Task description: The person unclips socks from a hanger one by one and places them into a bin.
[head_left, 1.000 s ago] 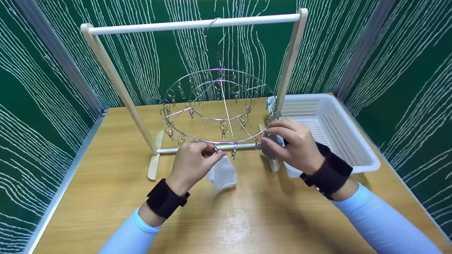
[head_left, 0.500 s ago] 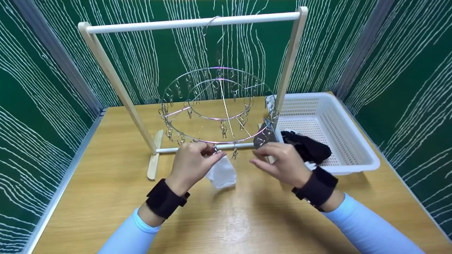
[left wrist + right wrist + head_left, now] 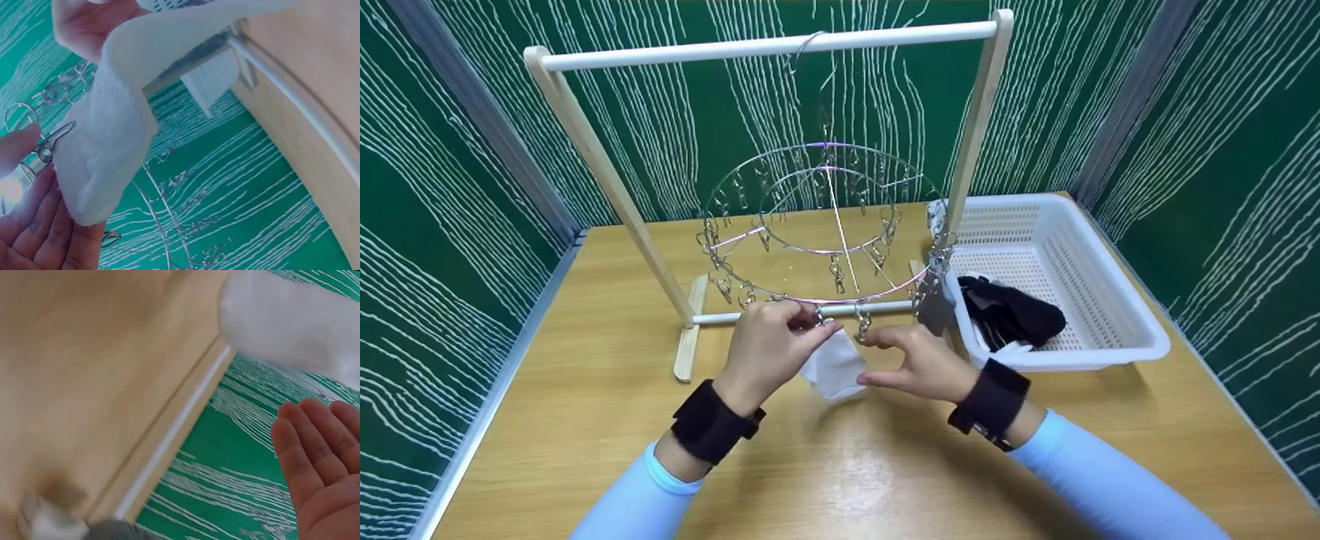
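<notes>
A round metal clip hanger (image 3: pixel 836 301) hangs by its hook from the rack's bar. At its front rim my left hand (image 3: pixel 772 337) pinches a metal clip (image 3: pixel 48 143) between thumb and fingers. The clip's wire jaws lie over one end of a white sock (image 3: pixel 834 367), which hangs below. In the left wrist view the sock (image 3: pixel 121 107) drapes across from the fingers. My right hand (image 3: pixel 919 364) is beside the sock on its right, thumb and fingers apart and holding nothing. In the right wrist view its fingers (image 3: pixel 315 444) are extended, with the sock in front of them.
A wooden rack with a white top bar (image 3: pixel 735 51) stands over the table (image 3: pixel 622 435). To the right, a white basket (image 3: pixel 1110 300) holds dark clothing (image 3: pixel 1016 311) and something white. A grey sock (image 3: pixel 936 309) hangs from the hanger's right side.
My right hand has come away from the hanger's right side near the grey sock, moving left and down to the white sock. The left hand has kept its pinch at the front rim.
</notes>
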